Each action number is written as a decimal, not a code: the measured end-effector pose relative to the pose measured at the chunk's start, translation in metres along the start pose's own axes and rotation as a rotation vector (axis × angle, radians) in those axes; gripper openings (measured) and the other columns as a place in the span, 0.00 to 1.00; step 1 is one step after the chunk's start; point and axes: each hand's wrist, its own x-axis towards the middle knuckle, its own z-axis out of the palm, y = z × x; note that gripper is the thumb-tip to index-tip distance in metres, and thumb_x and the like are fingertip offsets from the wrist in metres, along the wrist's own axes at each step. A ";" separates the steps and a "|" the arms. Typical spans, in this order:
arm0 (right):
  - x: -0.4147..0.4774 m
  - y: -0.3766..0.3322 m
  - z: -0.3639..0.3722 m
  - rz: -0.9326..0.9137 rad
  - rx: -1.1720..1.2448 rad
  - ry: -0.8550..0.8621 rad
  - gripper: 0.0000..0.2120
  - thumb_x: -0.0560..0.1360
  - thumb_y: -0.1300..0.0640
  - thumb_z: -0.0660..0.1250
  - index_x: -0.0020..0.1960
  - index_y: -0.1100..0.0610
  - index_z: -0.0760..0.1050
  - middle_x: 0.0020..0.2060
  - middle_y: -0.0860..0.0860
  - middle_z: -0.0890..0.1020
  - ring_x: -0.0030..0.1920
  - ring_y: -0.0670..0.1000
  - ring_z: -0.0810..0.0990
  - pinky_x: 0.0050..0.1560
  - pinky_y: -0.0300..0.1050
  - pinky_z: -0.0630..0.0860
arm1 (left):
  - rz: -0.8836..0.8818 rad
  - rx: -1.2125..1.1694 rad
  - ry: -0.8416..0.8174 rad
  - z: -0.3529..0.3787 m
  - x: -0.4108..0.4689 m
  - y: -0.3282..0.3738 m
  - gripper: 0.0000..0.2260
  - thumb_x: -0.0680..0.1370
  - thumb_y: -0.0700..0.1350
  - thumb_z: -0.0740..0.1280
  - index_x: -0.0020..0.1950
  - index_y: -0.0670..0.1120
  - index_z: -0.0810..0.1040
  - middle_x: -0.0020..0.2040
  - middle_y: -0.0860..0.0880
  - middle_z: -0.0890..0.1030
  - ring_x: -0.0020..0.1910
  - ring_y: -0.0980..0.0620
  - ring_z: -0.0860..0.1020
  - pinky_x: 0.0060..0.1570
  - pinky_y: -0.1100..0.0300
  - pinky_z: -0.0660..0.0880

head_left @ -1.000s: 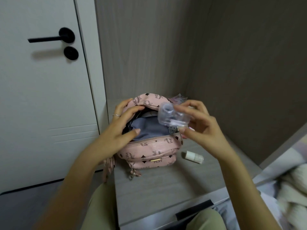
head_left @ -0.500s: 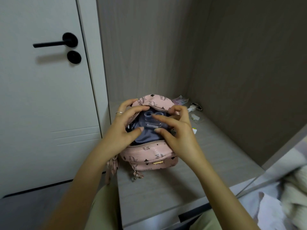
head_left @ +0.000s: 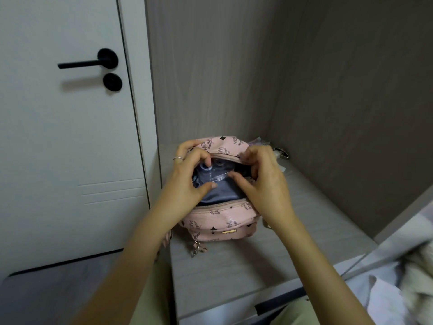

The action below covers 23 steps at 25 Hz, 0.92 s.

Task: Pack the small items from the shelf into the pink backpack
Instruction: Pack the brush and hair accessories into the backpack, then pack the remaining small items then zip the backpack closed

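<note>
1. Clear plastic case [head_left: 212,172] lies in the open mouth of the pink backpack [head_left: 225,221] on the grey lining, long axis left-right.
2. Right hand [head_left: 267,184]: thumb on the case's right end, fingers curled in behind, pinching it.
3. Left hand [head_left: 187,181]: fingers curled over the left rim, gripping the bag.
4. Likely next: push the case down, directly below the right fingers.
5. Loose small items [head_left: 280,152] lie behind the bag on the shelf [head_left: 257,266].

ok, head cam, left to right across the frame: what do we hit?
Black door handle → left hand → clear plastic container in the bag's mouth → right hand → small items in the back corner → pale bedding. The pink backpack spans both hands, so it has no slot.
</note>
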 end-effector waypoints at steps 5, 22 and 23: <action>0.001 0.009 -0.003 -0.137 -0.086 -0.003 0.25 0.70 0.57 0.73 0.65 0.52 0.72 0.60 0.49 0.72 0.59 0.48 0.71 0.56 0.43 0.72 | -0.129 -0.023 0.053 0.003 0.002 -0.002 0.33 0.66 0.38 0.77 0.55 0.60 0.59 0.60 0.56 0.69 0.59 0.60 0.71 0.58 0.69 0.69; -0.005 0.008 0.006 -0.016 0.567 -0.154 0.20 0.70 0.50 0.71 0.59 0.53 0.71 0.69 0.51 0.70 0.71 0.52 0.66 0.69 0.54 0.67 | -0.159 0.060 0.053 -0.001 0.013 0.003 0.31 0.65 0.39 0.77 0.64 0.49 0.69 0.57 0.55 0.68 0.59 0.54 0.69 0.57 0.65 0.64; -0.010 0.015 0.000 -0.047 0.520 -0.272 0.36 0.65 0.44 0.74 0.68 0.51 0.64 0.73 0.51 0.63 0.74 0.51 0.61 0.71 0.53 0.63 | -0.146 0.027 0.025 -0.005 0.012 0.003 0.32 0.65 0.41 0.78 0.65 0.49 0.69 0.59 0.54 0.69 0.61 0.53 0.69 0.60 0.63 0.65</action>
